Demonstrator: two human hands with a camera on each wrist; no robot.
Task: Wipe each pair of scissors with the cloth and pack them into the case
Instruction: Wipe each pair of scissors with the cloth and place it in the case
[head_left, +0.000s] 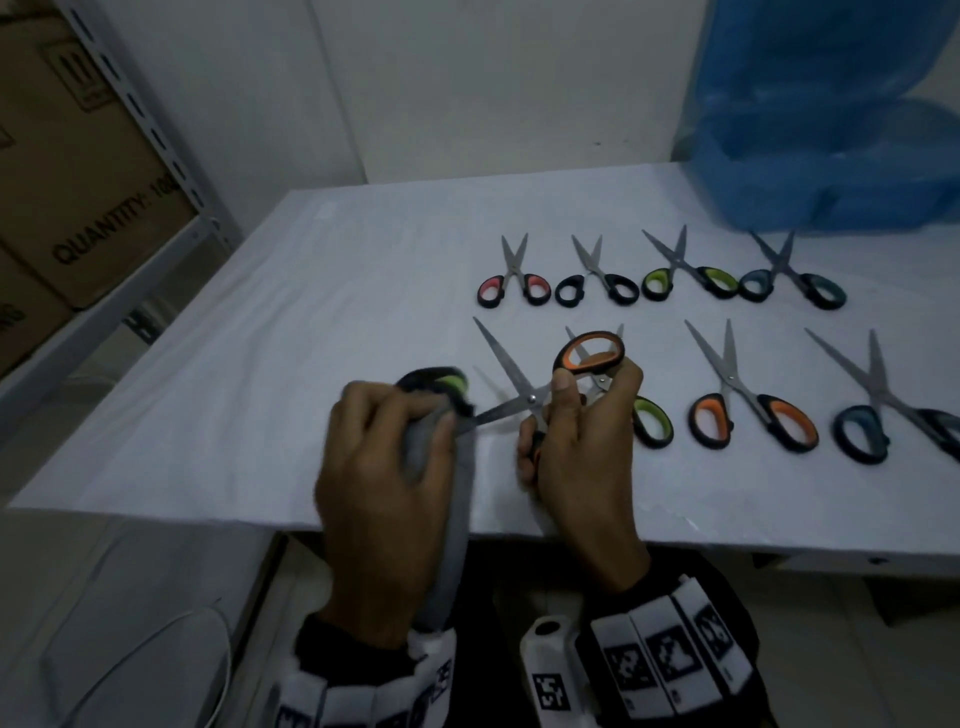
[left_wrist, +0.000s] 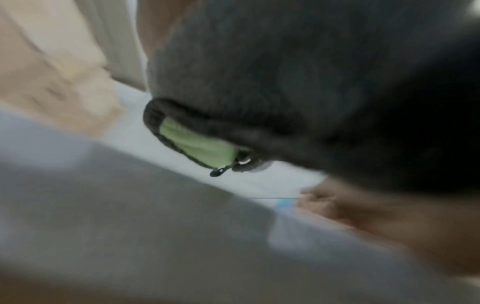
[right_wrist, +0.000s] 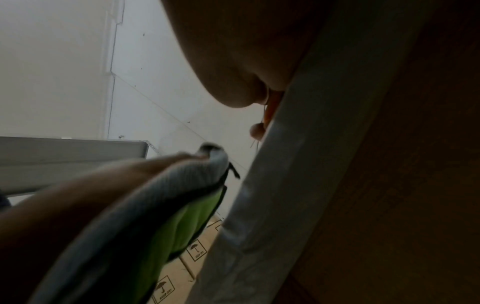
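My right hand (head_left: 582, 415) grips the black-and-orange handles of an open pair of orange scissors (head_left: 530, 399), held just above the white table (head_left: 234, 374). The left hand (head_left: 415, 421) pinches a grey cloth (head_left: 441, 519) around one blade near its tip. Just behind the left hand lies a black case with a green lining (head_left: 441, 382). It also shows in the left wrist view as the case (left_wrist: 197, 144) below the cloth (left_wrist: 285, 72), and in the right wrist view as the case (right_wrist: 187, 222) under the cloth (right_wrist: 155, 195). The wrapped blade tip is hidden.
Several other scissors lie open in two rows on the table's right half, among them a pink pair (head_left: 514, 280), an orange pair (head_left: 753, 415) and a green pair (head_left: 652, 421) partly under my right hand. Blue plastic bags (head_left: 831, 130) stand back right. Cardboard boxes (head_left: 78, 156) fill a shelf at left.
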